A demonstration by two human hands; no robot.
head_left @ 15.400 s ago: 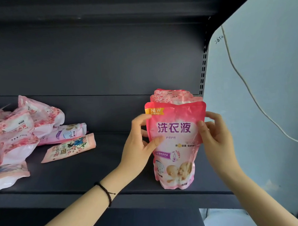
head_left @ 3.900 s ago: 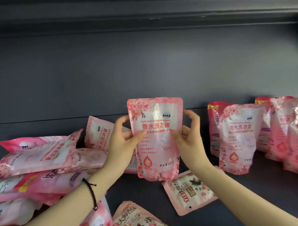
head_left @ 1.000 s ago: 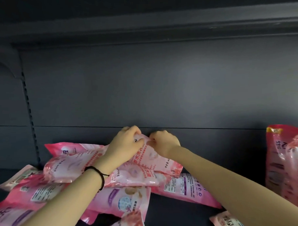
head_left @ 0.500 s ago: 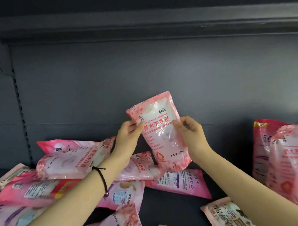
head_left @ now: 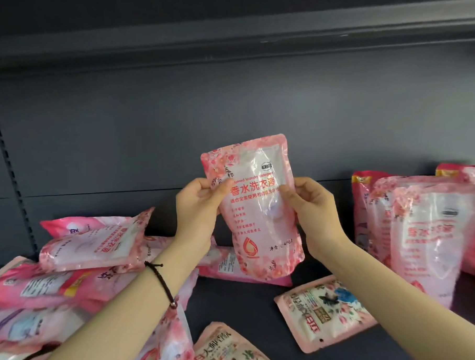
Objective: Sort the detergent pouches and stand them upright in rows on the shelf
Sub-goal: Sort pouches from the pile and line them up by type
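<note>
Head view showed, nearest, a flat floral sachet (head_left: 323,312) lying on the dark shelf (head_left: 230,300). Above it the left hand (head_left: 196,206) and the right hand (head_left: 313,203) each pinched one side edge of a pink detergent pouch (head_left: 259,214), thumb on the front, other fingers behind. The pouch hung upright above the shelf, label forward. Further back a loose pile (head_left: 92,246) lay at left, and the matching row (head_left: 429,239) stood at right. To place it well, I judged, its bottom fold should land flat just beside that row, and the hands should let go only once it stood without leaning.
</note>
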